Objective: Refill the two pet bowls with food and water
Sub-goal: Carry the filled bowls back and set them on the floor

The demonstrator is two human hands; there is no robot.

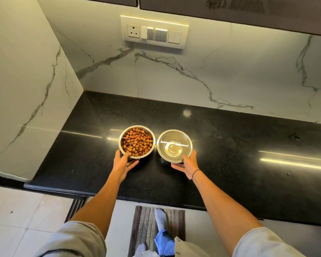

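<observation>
- Two steel bowls sit side by side on the black table [230, 145], well below the wall switch panel [154, 32].
- Left hand [123, 162] cups the near rim of the kibble bowl [136, 141], thumb hooked on its edge.
- Right hand [188, 165] grips the near rim of the water bowl [174, 145], just right of the kibble.

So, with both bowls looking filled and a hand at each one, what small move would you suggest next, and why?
Probably lift both bowls together, level and slow. The left bowl already holds kibble and the right bowl holds clear water, so filling looks done. The left hand and right hand each grip a near rim on the black counter. Water spills easily, so keep that bowl flat.
</observation>
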